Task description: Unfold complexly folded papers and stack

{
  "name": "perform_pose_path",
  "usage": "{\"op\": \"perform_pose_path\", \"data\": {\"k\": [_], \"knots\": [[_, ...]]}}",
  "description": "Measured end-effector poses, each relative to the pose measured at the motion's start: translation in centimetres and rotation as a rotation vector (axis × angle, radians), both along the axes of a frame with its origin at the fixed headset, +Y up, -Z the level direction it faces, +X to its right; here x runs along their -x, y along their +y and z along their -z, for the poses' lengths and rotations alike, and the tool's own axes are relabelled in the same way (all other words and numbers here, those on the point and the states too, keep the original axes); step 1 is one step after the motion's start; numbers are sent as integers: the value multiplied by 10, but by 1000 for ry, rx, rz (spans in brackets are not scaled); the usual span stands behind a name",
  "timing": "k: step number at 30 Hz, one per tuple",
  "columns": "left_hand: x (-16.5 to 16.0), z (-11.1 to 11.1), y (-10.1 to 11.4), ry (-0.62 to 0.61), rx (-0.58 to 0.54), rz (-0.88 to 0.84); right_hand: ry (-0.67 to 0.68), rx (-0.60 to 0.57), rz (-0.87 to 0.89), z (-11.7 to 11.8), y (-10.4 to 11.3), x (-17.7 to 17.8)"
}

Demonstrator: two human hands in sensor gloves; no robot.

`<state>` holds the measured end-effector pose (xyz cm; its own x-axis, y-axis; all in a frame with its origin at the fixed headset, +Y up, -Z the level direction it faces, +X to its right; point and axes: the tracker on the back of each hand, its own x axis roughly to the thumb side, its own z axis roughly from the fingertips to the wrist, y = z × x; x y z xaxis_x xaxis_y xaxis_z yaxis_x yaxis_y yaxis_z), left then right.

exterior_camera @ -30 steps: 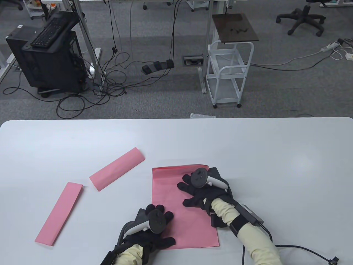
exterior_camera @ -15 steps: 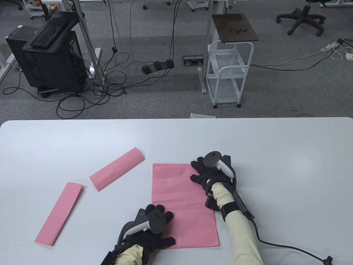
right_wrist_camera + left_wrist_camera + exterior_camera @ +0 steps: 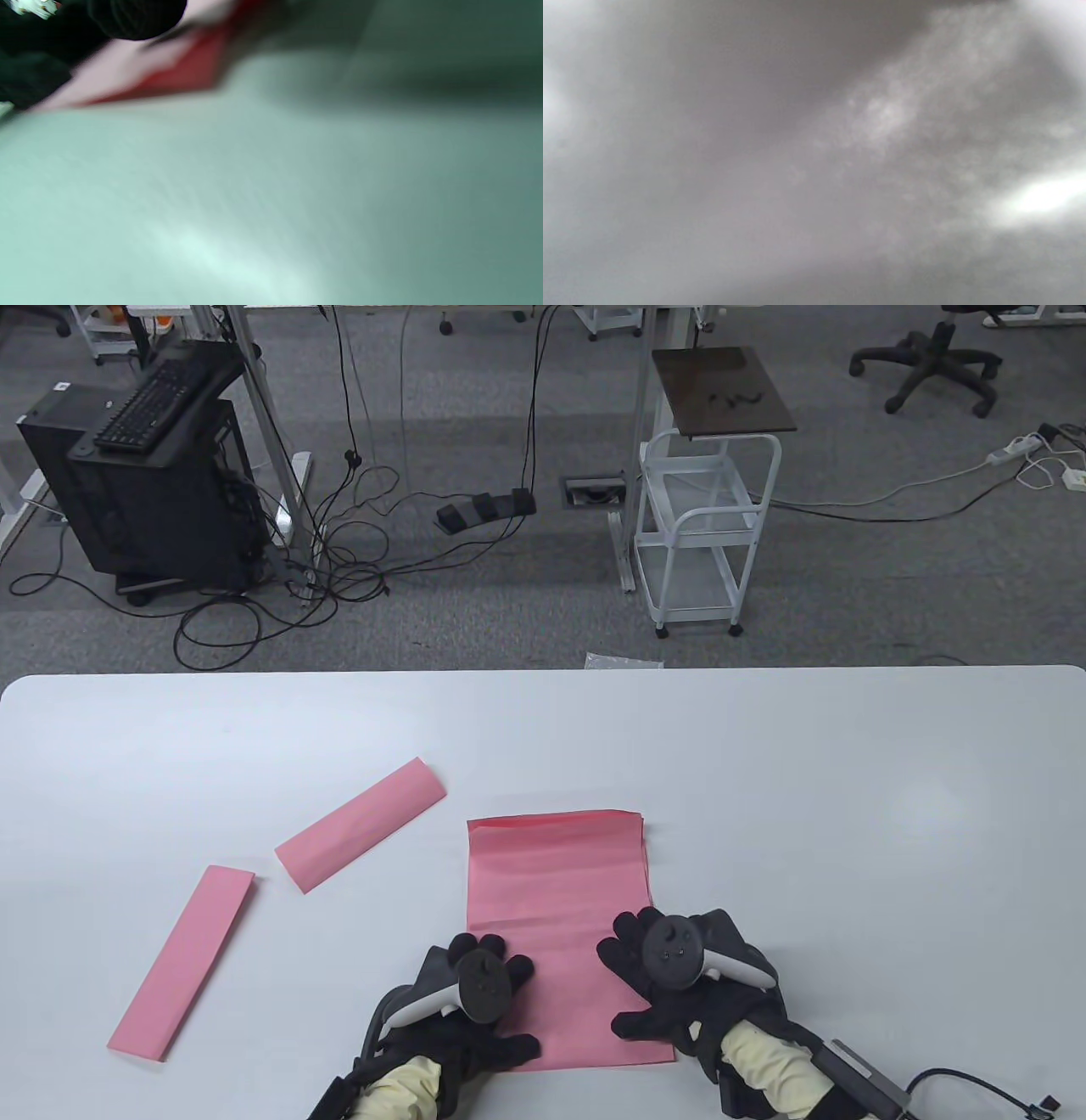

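1. Now 3 pink papers are lying on the white table: 1 unfolded sheet at lower centre, 2 folded strips at lower left.
2. Left hand is resting w/ fingers spread flat on the sheet's bottom-left corner.
3. Right hand is pressing flat, fingers straight, on its bottom-right part.

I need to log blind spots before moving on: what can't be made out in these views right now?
- Left wrist view: all grey blur; nothing can be identified.
- Right wrist view: motion blur; only a dark fingertip over pink paper shows.
- Table view: the unfolded pink sheet's near corners lie hidden under the left hand and right hand.
- How many layers the two folded pink strips hold: cannot tell.
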<state>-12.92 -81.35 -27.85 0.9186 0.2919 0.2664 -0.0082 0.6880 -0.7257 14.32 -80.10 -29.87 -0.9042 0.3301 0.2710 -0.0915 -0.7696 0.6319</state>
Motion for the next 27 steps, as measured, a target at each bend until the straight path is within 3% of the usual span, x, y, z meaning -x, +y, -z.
{"op": "perform_pose_path", "data": {"k": [5, 9, 11, 16, 20, 27], "knots": [[-1, 0, 2, 15, -12, -3, -20, 60, 43, 1, -5, -4], [-18, -2, 21, 58, -149, 15, -28, 66, 58, 1, -6, -3], [-36, -3, 25, -3, -185, 9, -35, 78, 70, 1, -7, -4], [-71, -5, 10, -55, -95, -13, -39, 76, 71, 1, -7, -4], [-55, -2, 12, -70, -72, 35, -40, 78, 72, 0, -7, -5], [23, -5, 16, 52, 1, 107, -42, 78, 71, 0, -7, -5]]}}
